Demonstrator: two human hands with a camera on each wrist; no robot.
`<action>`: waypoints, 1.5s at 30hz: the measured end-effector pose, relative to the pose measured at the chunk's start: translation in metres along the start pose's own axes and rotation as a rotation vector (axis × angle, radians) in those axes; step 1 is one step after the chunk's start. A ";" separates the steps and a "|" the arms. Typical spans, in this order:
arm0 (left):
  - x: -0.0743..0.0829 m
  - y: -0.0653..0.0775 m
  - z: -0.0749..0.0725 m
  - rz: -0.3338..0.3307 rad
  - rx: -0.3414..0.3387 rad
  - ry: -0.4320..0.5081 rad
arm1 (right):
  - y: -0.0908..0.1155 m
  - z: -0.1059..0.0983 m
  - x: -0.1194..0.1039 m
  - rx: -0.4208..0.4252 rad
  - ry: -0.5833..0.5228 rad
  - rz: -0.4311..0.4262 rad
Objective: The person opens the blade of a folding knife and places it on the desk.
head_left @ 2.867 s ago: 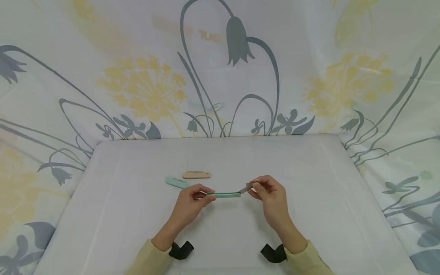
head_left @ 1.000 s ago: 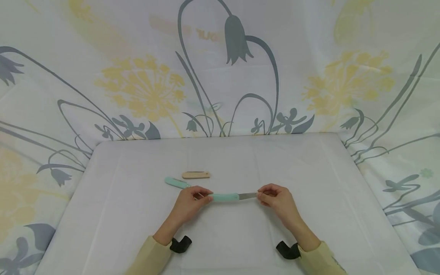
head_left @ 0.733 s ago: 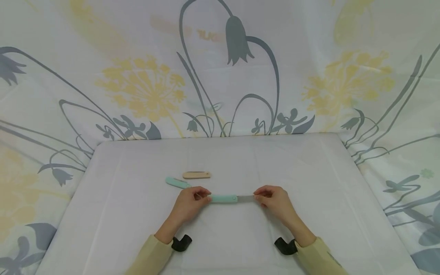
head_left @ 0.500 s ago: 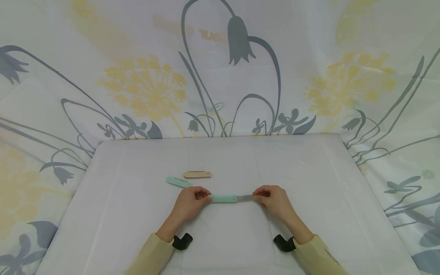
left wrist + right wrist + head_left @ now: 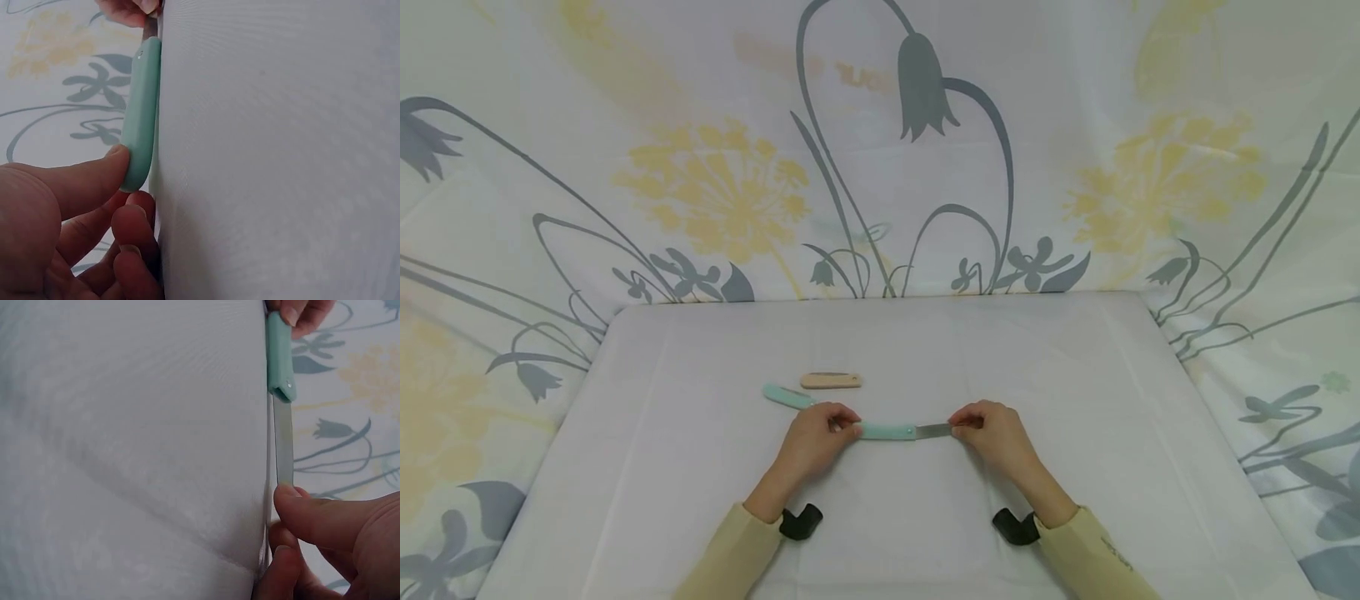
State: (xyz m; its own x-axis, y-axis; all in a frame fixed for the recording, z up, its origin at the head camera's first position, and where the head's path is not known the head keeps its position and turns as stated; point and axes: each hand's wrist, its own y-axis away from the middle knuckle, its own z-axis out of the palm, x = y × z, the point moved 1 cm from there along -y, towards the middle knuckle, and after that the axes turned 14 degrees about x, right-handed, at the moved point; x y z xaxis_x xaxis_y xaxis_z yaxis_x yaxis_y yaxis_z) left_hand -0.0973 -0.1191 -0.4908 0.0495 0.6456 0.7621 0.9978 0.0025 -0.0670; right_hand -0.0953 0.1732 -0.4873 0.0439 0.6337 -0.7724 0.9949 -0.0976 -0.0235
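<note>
I can't tell whether this is a home or a studio, but it looks like a small draped-off corner, with flower-printed cloth (image 5: 865,183) rising along the far and side edges of a white-covered surface (image 5: 1037,358).

Two mint-green folding knives (image 5: 887,432) (image 5: 786,395) and one tan folding knife (image 5: 831,382), three in all, near the middle of the frame. Two hands (image 5: 815,440) (image 5: 1000,435) there too. Toward the bottom, two black wrist pieces (image 5: 802,522) (image 5: 1015,527) and two pale-yellow sleeves (image 5: 733,550) (image 5: 1090,550). One worktop (image 5: 1000,350).

Both sleeves (image 5: 730,554) are pale yellow, the right one bearing a small dark marking (image 5: 1116,553); a black bent piece (image 5: 802,522) juts from each cuff (image 5: 762,520).
</note>
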 end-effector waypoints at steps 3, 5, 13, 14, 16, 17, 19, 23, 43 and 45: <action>0.000 0.000 0.000 0.014 0.012 -0.007 | 0.000 0.000 -0.002 0.005 0.008 -0.009; 0.000 -0.001 0.001 0.009 0.017 -0.011 | 0.000 0.001 -0.002 0.005 0.013 -0.011; 0.000 -0.002 0.000 -0.006 0.018 0.009 | -0.002 -0.001 0.001 0.002 0.017 -0.032; 0.000 -0.002 0.000 -0.003 0.016 0.008 | -0.002 -0.002 0.001 0.001 0.014 -0.035; -0.001 -0.002 0.000 0.001 0.011 0.003 | -0.002 -0.004 0.001 -0.001 0.014 -0.041; -0.001 -0.002 0.000 0.004 0.008 -0.001 | -0.002 -0.005 0.001 -0.001 0.012 -0.041; -0.002 -0.002 -0.002 0.001 0.004 -0.003 | -0.002 -0.006 0.000 -0.003 0.009 -0.047; -0.001 -0.003 -0.011 -0.029 0.015 0.016 | -0.004 -0.008 -0.001 0.009 0.013 -0.091; -0.023 -0.049 -0.062 -0.064 0.187 -0.014 | -0.043 0.016 -0.035 -0.037 -0.030 -0.189; -0.025 -0.053 -0.065 -0.062 0.194 -0.030 | -0.047 0.022 -0.039 -0.040 -0.033 -0.197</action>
State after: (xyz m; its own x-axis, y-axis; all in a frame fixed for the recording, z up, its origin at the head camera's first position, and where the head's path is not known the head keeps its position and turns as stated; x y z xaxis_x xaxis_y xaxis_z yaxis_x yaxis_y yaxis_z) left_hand -0.1481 -0.1846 -0.4643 -0.0156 0.6620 0.7494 0.9713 0.1878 -0.1457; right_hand -0.1461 0.1355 -0.4700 -0.1541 0.6123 -0.7755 0.9868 0.0565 -0.1515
